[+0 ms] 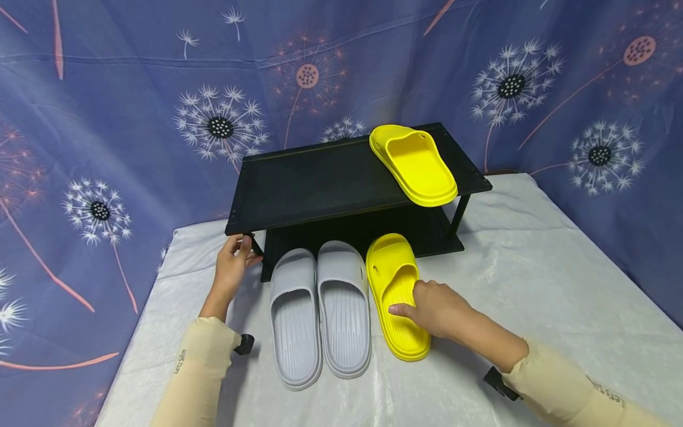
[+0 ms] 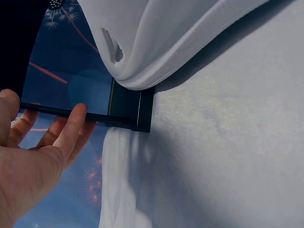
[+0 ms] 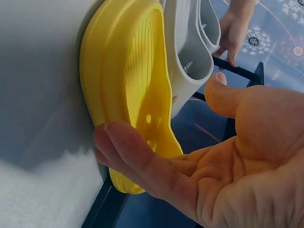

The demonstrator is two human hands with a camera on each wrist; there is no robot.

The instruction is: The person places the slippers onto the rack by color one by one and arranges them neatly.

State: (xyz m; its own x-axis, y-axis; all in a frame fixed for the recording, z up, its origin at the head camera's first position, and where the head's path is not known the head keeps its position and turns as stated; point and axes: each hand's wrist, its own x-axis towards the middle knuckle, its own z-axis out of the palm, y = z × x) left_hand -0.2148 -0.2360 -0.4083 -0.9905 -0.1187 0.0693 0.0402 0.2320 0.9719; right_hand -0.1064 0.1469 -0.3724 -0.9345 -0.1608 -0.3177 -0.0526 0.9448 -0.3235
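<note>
At the left end of a black two-tier shoe rack (image 1: 315, 184), my left hand (image 1: 233, 261) holds the thin front post (image 2: 57, 110), with thumb and fingers about it. My right hand (image 1: 440, 308) is at the right side of a yellow slipper (image 1: 392, 255) lying on the cloth, toe toward the rack. In the right wrist view its fingers (image 3: 142, 154) reach along the slipper's outer side, while the thumb (image 3: 221, 95) stands apart over the opening. Another yellow slipper (image 1: 427, 178) sits on the top shelf's right part, toe toward the back.
Two grey slippers, the left one (image 1: 293, 276) and the right one (image 1: 341, 267), lie side by side left of the yellow one, toes at the rack's front. Pale cloth (image 1: 539, 267) covers the table. A blue dandelion-print curtain (image 1: 373, 59) hangs behind the rack and along both sides.
</note>
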